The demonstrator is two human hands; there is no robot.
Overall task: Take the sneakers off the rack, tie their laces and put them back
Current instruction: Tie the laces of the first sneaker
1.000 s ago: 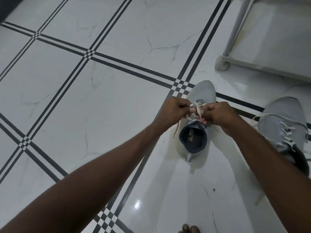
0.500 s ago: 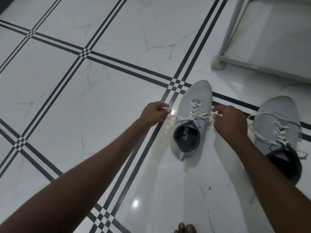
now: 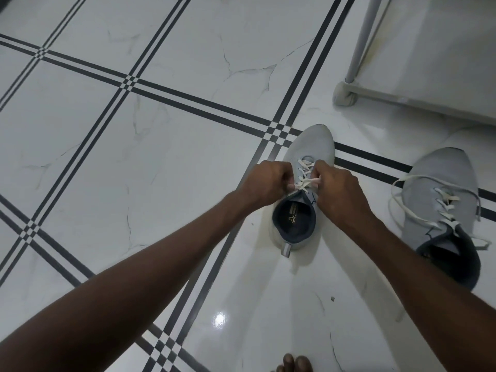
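Glossy white marble-look tile forms the floor (image 3: 161,162), crossed by triple dark stripes that meet in small checkered squares. At upper right stands the rack (image 3: 402,95): a pale tubular frame with a rounded corner foot and a flat light shelf panel.

Your two bare forearms reach in from the lower corners and converge over the near sneaker (image 3: 308,157). It is grey knit fabric with a pointed, rounded toe aimed away from you, a dark padded collar and a small heel tab. It rests on the floor, well clear of the rack.

The second sneaker (image 3: 440,183) lies to the right of your right forearm, same grey knit, its white flat laces loose and trailing over the sides.

Your left hand (image 3: 265,181) and right hand (image 3: 338,186) sit close together above the near sneaker's tongue, each clenched, pinching a strand of the white lace (image 3: 304,182) between them.

Your bare toes (image 3: 295,363) show at the bottom edge.
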